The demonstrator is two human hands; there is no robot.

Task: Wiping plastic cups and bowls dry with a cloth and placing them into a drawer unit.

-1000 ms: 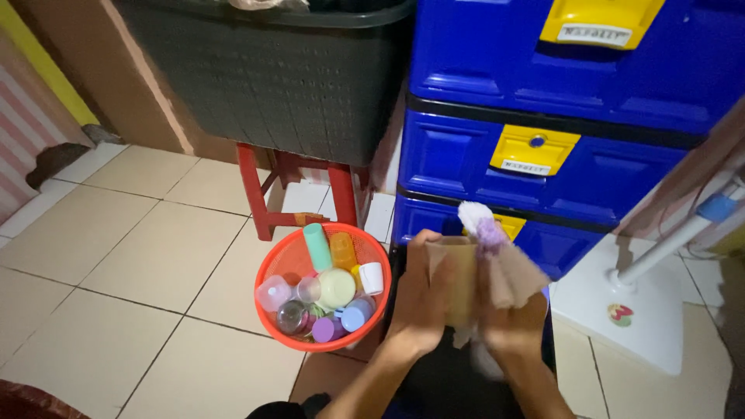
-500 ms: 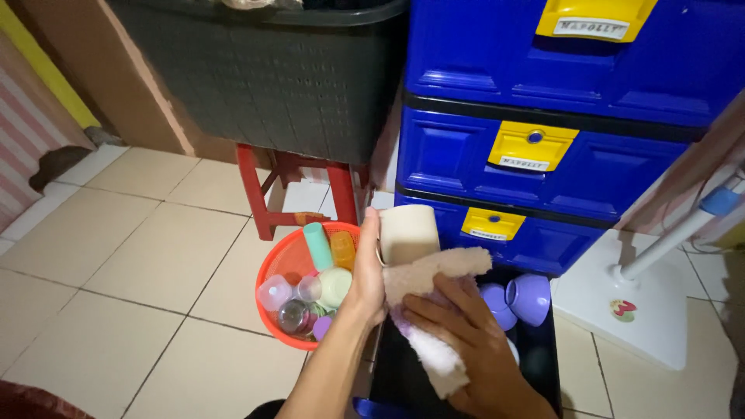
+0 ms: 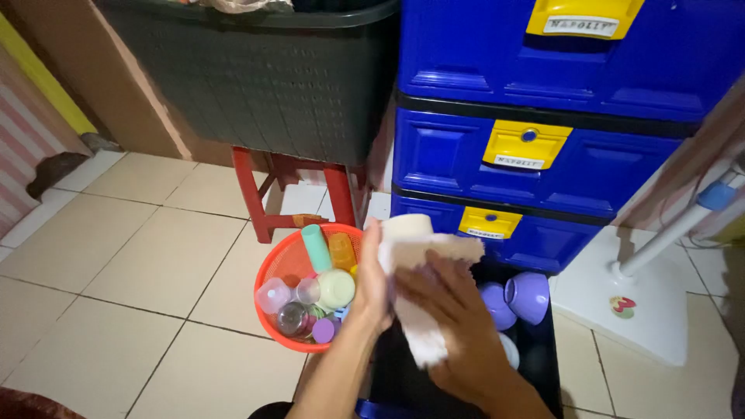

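Your left hand (image 3: 372, 283) has a closed grip on a pale cream plastic cup (image 3: 405, 229), held up over the open black-lined bottom drawer (image 3: 535, 361) so its side faces you. Your right hand (image 3: 446, 310) is clenched on a fluffy pinkish-white cloth (image 3: 423, 310), pressed flat against the cup's wall, seemingly to wipe it. Two lilac plastic cups (image 3: 516, 299) lie in the drawer just right of your hands. A round red mesh basket (image 3: 272, 268) of small bottles and lids sits on the tiled floor (image 3: 140, 256) to your left.
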